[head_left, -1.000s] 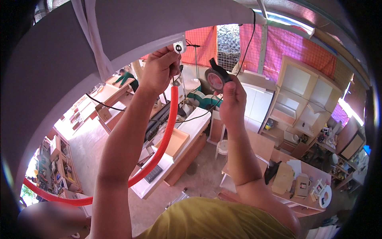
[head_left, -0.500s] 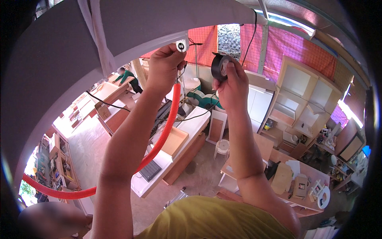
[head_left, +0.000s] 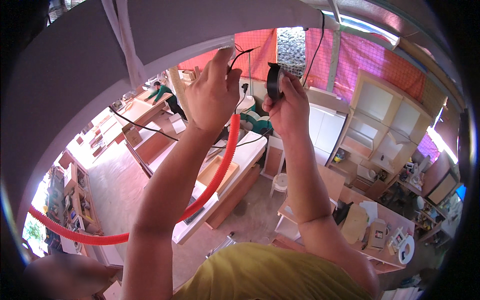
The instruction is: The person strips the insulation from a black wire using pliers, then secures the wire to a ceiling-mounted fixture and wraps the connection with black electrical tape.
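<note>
My left hand (head_left: 212,97) is raised to the lower edge of the grey curved panel (head_left: 165,35). Its index finger points up and its thumb stands apart, while the other fingers are mostly hidden. At the fingertips a sliver of the small white fitting (head_left: 226,47) shows against that edge. Thin black wire (head_left: 242,54) runs close by the thumb. To the right, my right hand (head_left: 290,105) grips a roll of black tape (head_left: 274,82) by its side, with a loose end sticking up. Below my left hand, a red corrugated conduit (head_left: 233,142) curves down behind my left forearm.
A person in green (head_left: 162,95) leans over a far bench at left; another person's blurred head (head_left: 65,275) is at lower left. Below stand a long white-topped bench (head_left: 245,150), a white stool (head_left: 280,182) and a wooden shelf unit (head_left: 382,115). A black cable (head_left: 145,127) crosses mid-view.
My left hand has turned and brought the white fitting up against the panel edge, so its round face no longer shows. The tape roll has shifted slightly left and turned more edge-on.
</note>
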The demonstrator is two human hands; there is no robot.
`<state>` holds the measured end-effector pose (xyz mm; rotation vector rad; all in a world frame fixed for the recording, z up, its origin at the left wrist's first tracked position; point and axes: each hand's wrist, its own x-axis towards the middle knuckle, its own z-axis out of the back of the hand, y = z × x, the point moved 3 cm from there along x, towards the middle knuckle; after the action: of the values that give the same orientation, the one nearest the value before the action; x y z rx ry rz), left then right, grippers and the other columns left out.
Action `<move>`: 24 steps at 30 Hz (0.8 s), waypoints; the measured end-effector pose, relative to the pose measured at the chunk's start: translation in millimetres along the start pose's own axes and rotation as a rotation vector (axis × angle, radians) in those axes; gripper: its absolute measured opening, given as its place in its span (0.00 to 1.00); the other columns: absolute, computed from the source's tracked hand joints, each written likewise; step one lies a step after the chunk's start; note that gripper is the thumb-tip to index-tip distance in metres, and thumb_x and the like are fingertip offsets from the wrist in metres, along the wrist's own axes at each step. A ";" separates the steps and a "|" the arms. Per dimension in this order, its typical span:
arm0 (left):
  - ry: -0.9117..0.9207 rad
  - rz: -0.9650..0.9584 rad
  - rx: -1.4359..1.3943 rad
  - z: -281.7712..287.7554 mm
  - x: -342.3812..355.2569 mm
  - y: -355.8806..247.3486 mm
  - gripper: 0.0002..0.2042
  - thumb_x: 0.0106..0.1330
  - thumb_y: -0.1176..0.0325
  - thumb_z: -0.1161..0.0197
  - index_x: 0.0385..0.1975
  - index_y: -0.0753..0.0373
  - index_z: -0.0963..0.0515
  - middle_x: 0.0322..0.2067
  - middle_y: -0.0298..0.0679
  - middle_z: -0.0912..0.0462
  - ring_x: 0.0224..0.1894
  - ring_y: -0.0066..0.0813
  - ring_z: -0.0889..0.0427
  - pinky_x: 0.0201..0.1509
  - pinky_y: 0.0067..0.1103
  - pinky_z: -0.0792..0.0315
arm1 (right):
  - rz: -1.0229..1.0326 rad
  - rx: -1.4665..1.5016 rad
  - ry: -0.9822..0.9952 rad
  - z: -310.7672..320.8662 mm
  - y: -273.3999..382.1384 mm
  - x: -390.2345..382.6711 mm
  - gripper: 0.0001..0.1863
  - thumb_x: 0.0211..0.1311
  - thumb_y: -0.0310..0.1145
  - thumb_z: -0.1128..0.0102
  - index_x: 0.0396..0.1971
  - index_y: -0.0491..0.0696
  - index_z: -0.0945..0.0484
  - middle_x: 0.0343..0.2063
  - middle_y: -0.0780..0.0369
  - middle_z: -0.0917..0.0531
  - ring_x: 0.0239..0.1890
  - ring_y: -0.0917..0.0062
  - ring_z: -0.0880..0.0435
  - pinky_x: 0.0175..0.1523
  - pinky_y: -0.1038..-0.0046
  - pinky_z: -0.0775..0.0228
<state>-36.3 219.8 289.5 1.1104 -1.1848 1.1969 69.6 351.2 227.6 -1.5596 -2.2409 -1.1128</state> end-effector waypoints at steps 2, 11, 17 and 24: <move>0.041 -0.038 0.116 0.7 11.9 -8.4 0.20 0.61 0.71 0.33 0.54 0.55 0.25 0.33 0.38 0.13 0.27 0.39 0.13 0.28 0.31 0.21 | 0.008 -0.039 -0.032 -5.9 4.0 1.4 0.11 0.76 0.34 0.50 0.51 0.45 0.30 0.31 0.57 0.19 0.18 0.72 0.24 0.21 0.70 0.33; 0.082 -0.014 0.323 0.8 31.7 -20.4 0.09 0.62 0.69 0.34 0.41 0.51 0.15 0.30 0.37 0.12 0.28 0.40 0.12 0.30 0.32 0.20 | -0.129 -0.130 -0.095 -17.3 12.5 12.5 0.08 0.76 0.36 0.49 0.46 0.48 0.29 0.27 0.55 0.17 0.11 0.76 0.28 0.16 0.74 0.42; -0.027 -0.055 0.282 -6.0 31.5 -19.2 0.06 0.63 0.68 0.34 0.37 0.52 0.14 0.29 0.37 0.12 0.27 0.38 0.12 0.30 0.29 0.20 | -0.065 -0.270 -0.085 -22.7 19.8 19.7 0.09 0.75 0.36 0.48 0.44 0.45 0.29 0.25 0.56 0.17 0.09 0.79 0.30 0.13 0.77 0.47; -0.085 -0.125 0.100 -9.2 30.5 -0.4 0.03 0.61 0.71 0.30 0.33 0.56 0.14 0.29 0.37 0.12 0.28 0.35 0.11 0.31 0.26 0.20 | -0.125 -0.363 -0.073 -42.4 17.4 20.1 0.10 0.73 0.35 0.49 0.43 0.43 0.29 0.24 0.56 0.18 0.07 0.82 0.35 0.11 0.78 0.50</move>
<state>-35.3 231.1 319.3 1.3021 -1.1121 1.1326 65.6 340.2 276.2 -1.6258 -2.3076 -1.5977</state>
